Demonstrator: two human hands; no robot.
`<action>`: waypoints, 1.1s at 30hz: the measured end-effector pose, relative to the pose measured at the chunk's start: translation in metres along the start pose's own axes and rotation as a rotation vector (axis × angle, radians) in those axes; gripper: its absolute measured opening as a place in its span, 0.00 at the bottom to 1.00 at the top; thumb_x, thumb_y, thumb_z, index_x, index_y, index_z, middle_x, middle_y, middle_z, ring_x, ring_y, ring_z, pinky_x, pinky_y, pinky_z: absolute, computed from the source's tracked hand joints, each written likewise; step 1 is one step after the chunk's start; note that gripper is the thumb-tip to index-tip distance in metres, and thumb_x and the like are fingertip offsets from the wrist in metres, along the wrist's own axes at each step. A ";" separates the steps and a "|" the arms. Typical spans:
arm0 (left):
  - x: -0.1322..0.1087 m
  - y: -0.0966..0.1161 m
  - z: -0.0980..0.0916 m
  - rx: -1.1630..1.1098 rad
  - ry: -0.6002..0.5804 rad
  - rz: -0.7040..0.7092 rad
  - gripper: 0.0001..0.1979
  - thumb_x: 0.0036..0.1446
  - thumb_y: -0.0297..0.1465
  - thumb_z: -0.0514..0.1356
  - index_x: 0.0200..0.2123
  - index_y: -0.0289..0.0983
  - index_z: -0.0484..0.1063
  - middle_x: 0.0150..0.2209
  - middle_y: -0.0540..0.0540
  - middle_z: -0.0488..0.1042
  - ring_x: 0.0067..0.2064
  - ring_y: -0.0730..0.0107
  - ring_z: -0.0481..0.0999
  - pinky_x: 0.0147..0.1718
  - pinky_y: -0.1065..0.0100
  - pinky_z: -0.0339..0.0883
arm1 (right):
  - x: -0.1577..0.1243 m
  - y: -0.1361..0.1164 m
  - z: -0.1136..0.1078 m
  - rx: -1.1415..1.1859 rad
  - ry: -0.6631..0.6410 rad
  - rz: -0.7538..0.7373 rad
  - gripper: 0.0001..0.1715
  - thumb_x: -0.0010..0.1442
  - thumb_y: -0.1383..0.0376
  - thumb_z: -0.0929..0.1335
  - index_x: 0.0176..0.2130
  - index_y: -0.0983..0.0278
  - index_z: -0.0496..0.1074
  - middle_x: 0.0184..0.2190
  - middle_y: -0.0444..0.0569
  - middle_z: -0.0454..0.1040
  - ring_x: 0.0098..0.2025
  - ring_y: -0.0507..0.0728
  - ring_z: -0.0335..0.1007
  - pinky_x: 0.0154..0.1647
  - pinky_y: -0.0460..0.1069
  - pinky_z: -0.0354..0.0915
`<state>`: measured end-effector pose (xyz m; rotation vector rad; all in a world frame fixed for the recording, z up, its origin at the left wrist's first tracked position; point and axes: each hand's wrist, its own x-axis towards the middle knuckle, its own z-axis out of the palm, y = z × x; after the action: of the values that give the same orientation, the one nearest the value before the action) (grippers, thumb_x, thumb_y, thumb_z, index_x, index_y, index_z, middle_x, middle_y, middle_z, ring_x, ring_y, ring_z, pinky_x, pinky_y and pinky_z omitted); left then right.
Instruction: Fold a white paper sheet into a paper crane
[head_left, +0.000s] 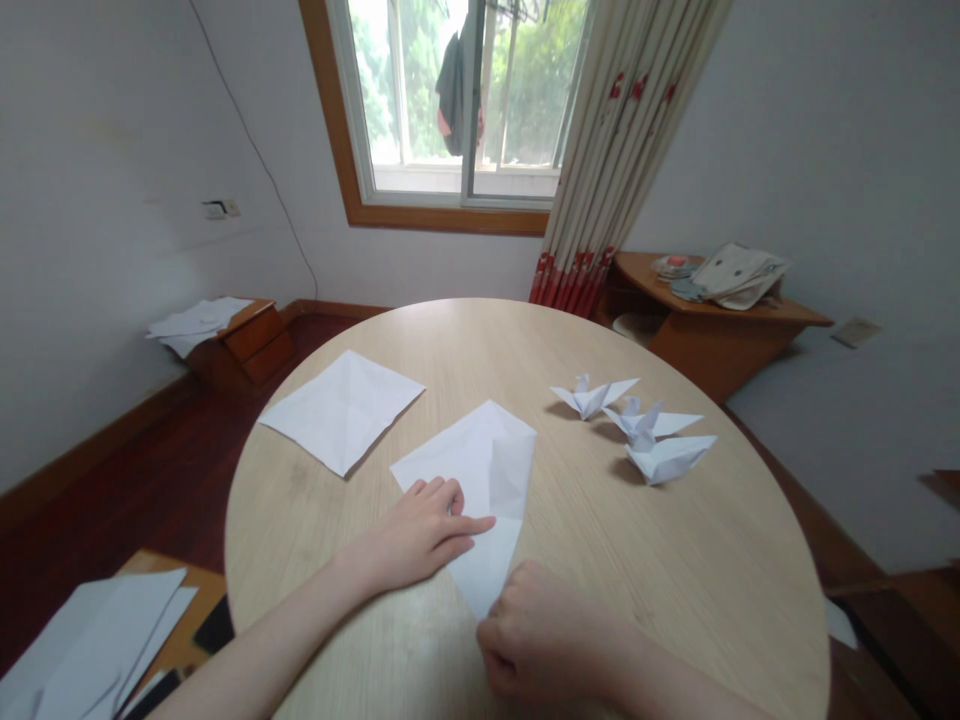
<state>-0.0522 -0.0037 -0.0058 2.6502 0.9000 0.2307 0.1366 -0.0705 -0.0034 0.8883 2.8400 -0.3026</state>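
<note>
Atop table [660,570], left hand [416,535], right hand [536,640] touch paper [487,470].

The folded paper sheet [491,480] sits up front on the round table [675,570], creased paper square [342,412] to its left, three origami birds [634,425] to its right. The window [450,110] is straight behind.

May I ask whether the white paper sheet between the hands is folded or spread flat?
Folded: the white paper sheet forms a kite shape with a doubled flap.

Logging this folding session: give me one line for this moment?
left hand: on sheet | right hand: at its lower tip | beside: three origami birds
</note>
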 end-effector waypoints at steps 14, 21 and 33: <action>-0.001 0.000 0.001 0.008 0.045 0.024 0.17 0.66 0.31 0.55 0.56 0.51 0.69 0.48 0.43 0.64 0.48 0.57 0.65 0.46 0.53 0.61 | 0.001 0.016 0.005 -0.006 0.308 -0.083 0.07 0.47 0.70 0.65 0.20 0.64 0.70 0.17 0.44 0.74 0.16 0.50 0.62 0.22 0.49 0.45; -0.002 -0.002 0.003 0.008 0.087 0.053 0.17 0.65 0.30 0.55 0.55 0.49 0.70 0.50 0.42 0.64 0.50 0.56 0.64 0.50 0.52 0.60 | -0.007 0.045 -0.003 -0.033 0.513 0.031 0.18 0.60 0.69 0.61 0.20 0.64 0.66 0.17 0.44 0.71 0.18 0.50 0.61 0.25 0.50 0.45; -0.003 -0.005 0.006 -0.024 0.141 0.091 0.14 0.64 0.32 0.57 0.51 0.45 0.74 0.48 0.43 0.70 0.47 0.59 0.69 0.48 0.57 0.63 | -0.003 0.062 -0.003 0.038 0.487 0.225 0.10 0.66 0.68 0.60 0.38 0.65 0.69 0.31 0.49 0.74 0.34 0.56 0.70 0.35 0.49 0.58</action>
<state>-0.0559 -0.0028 -0.0131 2.6824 0.8132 0.4533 0.1745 -0.0218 -0.0088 1.4497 3.1190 -0.1228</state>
